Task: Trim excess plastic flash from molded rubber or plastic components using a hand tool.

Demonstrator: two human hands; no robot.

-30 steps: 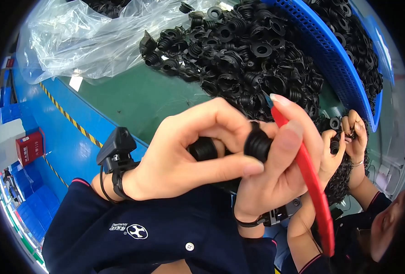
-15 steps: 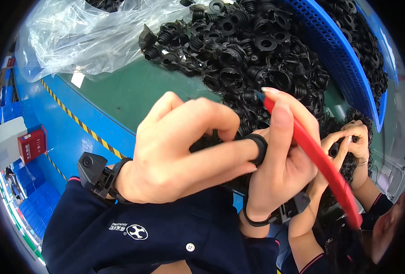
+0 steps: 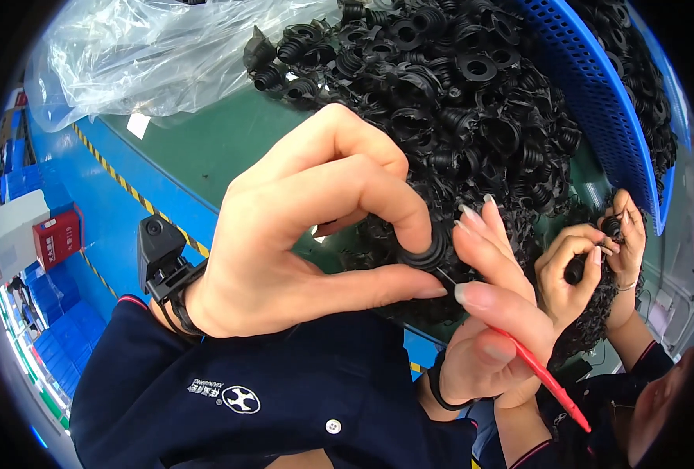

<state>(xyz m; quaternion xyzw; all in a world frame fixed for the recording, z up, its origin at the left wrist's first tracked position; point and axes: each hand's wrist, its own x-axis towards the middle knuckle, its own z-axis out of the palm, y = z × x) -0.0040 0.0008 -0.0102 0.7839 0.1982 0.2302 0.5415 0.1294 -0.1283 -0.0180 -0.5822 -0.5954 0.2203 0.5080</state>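
The left hand (image 3: 284, 227) pinches a ribbed black piece (image 3: 439, 246) between thumb and curled forefinger; the right hand (image 3: 511, 313) grips a slim red tool (image 3: 546, 379), its tail slanting toward five o'clock, its thin bright tip right at the piece's edge, though from here I can't tell whether they touch; good handling calls for a pinch snug enough to stop rolling without crushing the folds, the left thumb clear of that point, and light movements; the piece looks like soft matt rubber, ringed like a bellows; at its twelve o'clock lies a heap (image 3: 503, 133) of similar pieces, some ragged; at ten, glossy, crinkled clear plastic (image 3: 167, 62); toward one to two, a perforated blue basket (image 3: 597, 86).
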